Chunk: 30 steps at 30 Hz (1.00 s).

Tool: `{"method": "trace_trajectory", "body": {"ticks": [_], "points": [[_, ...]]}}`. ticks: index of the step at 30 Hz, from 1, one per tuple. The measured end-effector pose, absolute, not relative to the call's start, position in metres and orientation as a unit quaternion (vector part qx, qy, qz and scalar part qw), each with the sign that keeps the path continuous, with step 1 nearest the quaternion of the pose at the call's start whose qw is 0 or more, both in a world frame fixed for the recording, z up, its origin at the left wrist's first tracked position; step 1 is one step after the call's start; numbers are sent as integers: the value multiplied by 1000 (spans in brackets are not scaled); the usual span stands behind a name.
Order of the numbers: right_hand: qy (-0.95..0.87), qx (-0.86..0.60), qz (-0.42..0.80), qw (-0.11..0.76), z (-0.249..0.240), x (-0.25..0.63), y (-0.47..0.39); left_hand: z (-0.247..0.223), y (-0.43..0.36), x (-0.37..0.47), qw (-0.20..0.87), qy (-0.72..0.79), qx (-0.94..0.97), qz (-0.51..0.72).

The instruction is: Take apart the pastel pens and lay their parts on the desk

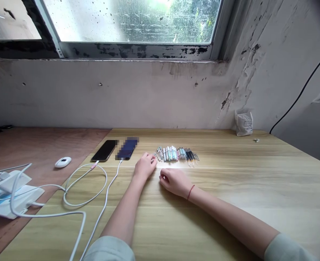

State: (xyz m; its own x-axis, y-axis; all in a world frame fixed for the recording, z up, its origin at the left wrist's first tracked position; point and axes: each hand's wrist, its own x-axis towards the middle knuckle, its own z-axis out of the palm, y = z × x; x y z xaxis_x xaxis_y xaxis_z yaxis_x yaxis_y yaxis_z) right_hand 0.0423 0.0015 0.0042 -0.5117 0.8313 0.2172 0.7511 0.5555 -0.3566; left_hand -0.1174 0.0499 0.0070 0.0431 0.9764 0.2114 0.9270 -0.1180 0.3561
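Observation:
My left hand (145, 165) rests on the wooden table with its fingers curled. Its fingertips are at several small, thin silvery pieces (159, 155) at the left end of a row; whatever they pinch is hidden. To the right along that row lie white and pastel marker-like sticks (170, 153), then short grey-blue sticks (181, 153). At the row's right end are several slim black sticks with pale tips (191, 156), perhaps fine brushes. Nearer to me, my right hand (174, 181), with a red string (191, 192) at the wrist, lies closed in a loose fist, apart from the row.
Left of my hands, a black phone (104, 150) and a second phone (127, 148) have white cables (105, 203) attached. A white power strip (15, 201) and a small white device (63, 162) lie farther left. A crumpled white packet (243, 123) stands by the wall.

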Motion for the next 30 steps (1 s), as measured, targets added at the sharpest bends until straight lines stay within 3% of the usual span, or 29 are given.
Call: {"method": "trace_trajectory", "body": {"ticks": [23,30], "points": [[-836,-509,81,188,1,51,16,2,56,-127,45,684,698,206],[-827,-539,44,153,0,44,24,0,57,-127,43,681,701,210]]}}
